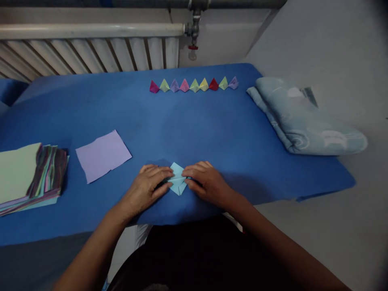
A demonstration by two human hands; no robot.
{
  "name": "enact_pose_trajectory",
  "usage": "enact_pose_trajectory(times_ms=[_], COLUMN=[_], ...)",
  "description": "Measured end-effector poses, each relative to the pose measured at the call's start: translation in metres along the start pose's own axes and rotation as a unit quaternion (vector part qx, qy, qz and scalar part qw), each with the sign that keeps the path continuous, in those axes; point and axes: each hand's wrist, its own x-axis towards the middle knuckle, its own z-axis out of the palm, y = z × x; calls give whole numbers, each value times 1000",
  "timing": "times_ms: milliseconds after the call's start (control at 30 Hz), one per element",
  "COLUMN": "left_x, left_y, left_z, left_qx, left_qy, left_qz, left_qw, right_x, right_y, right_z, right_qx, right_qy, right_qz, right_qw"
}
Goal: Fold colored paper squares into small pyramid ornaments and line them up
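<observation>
A light blue folded paper (178, 186) lies in a diamond shape on the blue-covered table, close to its front edge. On its left corner, my left hand (150, 184) pinches the paper between thumb and fingers. From the other side my right hand (206, 182) grips the right corner the same way. A short slit or fold line shows near the paper's lower point. Both side corners are partly hidden under my fingertips. Left of my left hand rests a flat lilac paper sheet (103, 156).
A thick stack of coloured paper (21, 173) sits at the left. Along the back runs a row of several small folded paper pieces (194, 85). On the right is a folded light blue blanket (303, 117). Behind the table (194, 125) stand a white radiator (91, 52) and a valve (194, 30).
</observation>
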Motion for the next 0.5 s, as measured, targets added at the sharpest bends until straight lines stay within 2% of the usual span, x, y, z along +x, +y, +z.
enact_pose_trajectory(times_ms=[100,233,500], left_x=[-2,-6,-6], left_y=[-1,1,10], left_z=[2,4,11], left_qx=[1,-3,2], left_qy=[32,45,106], left_qz=[3,-4,-50], left_qw=[999,999,993], right_x=[-1,-1,4], right_y=[0,0,-2], right_z=[0,2,7], right_qx=[-1,-14,-1], right_qy=[-4,-3,57], right_qz=[1,7,66], right_qw=[1000,1000,996])
